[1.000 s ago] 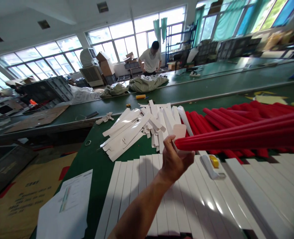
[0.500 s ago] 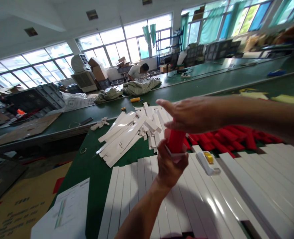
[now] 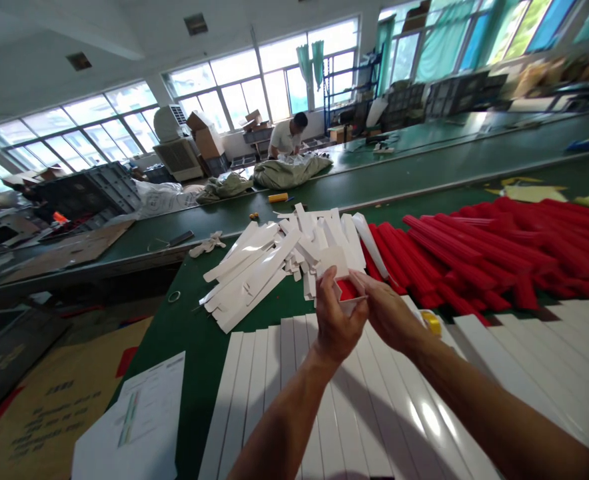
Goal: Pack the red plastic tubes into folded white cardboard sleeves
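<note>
Above the row of long white boxes (image 3: 259, 393), my left hand (image 3: 335, 327) is wrapped round the end of a narrow white box (image 3: 350, 307). Its end flap stands up, and a red piece (image 3: 347, 289) shows inside the opening. From the right, my right hand (image 3: 392, 312) presses against the side of this box with its fingers together; their tips are partly hidden. A heap of red wrapped tubes (image 3: 484, 253) lies beyond my right hand. Flat white cardboard pieces (image 3: 254, 267) are piled to the left of the held box.
A yellow and white tape dispenser (image 3: 431, 323) is partly hidden behind my right forearm. Printed sheets (image 3: 139, 407) lie at the table's left side. Across the aisle runs a green bench (image 3: 364, 187), where another person (image 3: 287, 137) bends over sacks.
My right hand has come down from above the box to its right side. The red piece that stuck out of the box is now down inside it.
</note>
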{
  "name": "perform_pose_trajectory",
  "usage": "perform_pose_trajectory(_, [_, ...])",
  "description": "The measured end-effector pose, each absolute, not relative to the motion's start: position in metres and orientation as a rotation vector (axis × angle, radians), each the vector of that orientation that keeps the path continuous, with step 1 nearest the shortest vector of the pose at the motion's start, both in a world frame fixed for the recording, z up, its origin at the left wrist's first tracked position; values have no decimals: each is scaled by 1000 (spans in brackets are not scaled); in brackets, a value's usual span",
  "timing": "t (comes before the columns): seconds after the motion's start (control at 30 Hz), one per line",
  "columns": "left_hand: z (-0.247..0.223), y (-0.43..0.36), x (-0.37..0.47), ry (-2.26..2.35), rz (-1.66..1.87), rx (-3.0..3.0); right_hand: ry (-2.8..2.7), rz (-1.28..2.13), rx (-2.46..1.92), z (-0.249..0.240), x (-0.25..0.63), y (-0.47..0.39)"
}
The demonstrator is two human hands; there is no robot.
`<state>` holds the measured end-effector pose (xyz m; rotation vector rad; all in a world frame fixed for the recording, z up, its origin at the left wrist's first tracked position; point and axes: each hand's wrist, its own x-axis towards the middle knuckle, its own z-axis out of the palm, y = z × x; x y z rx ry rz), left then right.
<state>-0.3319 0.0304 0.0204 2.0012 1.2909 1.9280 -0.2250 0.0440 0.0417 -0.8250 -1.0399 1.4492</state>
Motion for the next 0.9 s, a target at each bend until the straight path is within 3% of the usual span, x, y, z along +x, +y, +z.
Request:
perform_pose_trajectory(0.13, [20,27,-339,1163,1813,2017,-947,1373,-816,31,-237,46])
perform_pose_trajectory(0.5, [38,35,-334,785,1676,1327,-1076,1232,-712,46,-246,48])
perform_pose_trajectory(0.9, [29,33,-344,979,1827,1849,-994,908,-636,34,-244,47])
